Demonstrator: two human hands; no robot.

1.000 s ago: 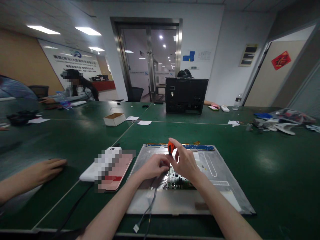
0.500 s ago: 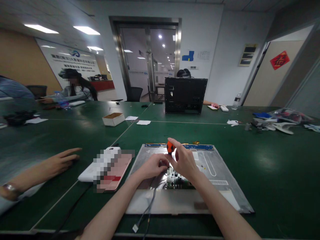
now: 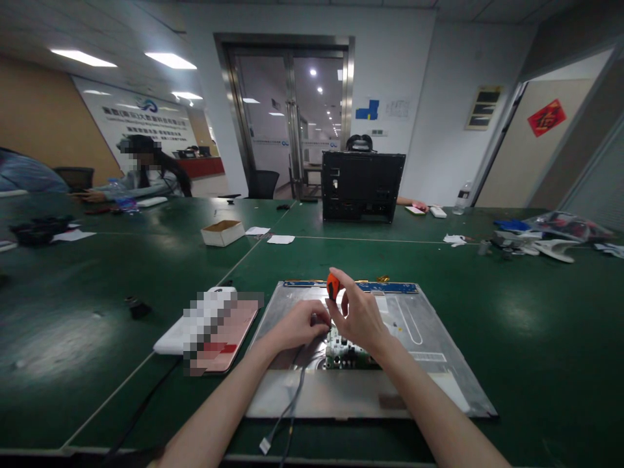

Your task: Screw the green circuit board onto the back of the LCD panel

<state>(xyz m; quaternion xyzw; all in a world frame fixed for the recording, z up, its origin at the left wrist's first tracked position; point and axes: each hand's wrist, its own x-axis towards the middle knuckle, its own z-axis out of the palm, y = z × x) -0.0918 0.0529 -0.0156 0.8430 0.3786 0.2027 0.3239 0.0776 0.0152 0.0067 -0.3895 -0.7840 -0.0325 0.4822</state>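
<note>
- Far out to the left of my left hand, a small black piece (image 3: pixel 138 307) lies alone on the green table (image 3: pixel 536 338).
- Nearer, just left of my left forearm, two flat devices (image 3: pixel 214 328) lie side by side, one white and one pink. They are blurred, so I cannot tell more about them.
- Under my left wrist a thin cable (image 3: pixel 287 409) runs back toward me, off the near edge of the metal panel (image 3: pixel 341 393).
- My left hand (image 3: pixel 299 325) is curled, with its fingertips close against my right hand, low by the tool's shaft. I cannot tell whether they actually grip it.
- The screwdriver (image 3: pixel 332 286) stands upright between my hands. Its orange handle shows above my fingers and its tip is hidden behind them.
- My right hand (image 3: pixel 361 318) is clamped on that handle, forefinger arched over the top.
- The green circuit board (image 3: pixel 344 351) sits directly below both hands, on the panel, and the two hands are together over it.
- The panel spreads flat beneath and to the right of my right hand. A blue strip (image 3: pixel 390 286) runs along its far edge, just beyond my fingers.
- Well beyond my hands stand a cardboard box (image 3: pixel 223 232), off to the left, and a black casing (image 3: pixel 363 185), straight ahead.
- Far to the right of my right hand lies a loose heap of clutter (image 3: pixel 550 237).
</note>
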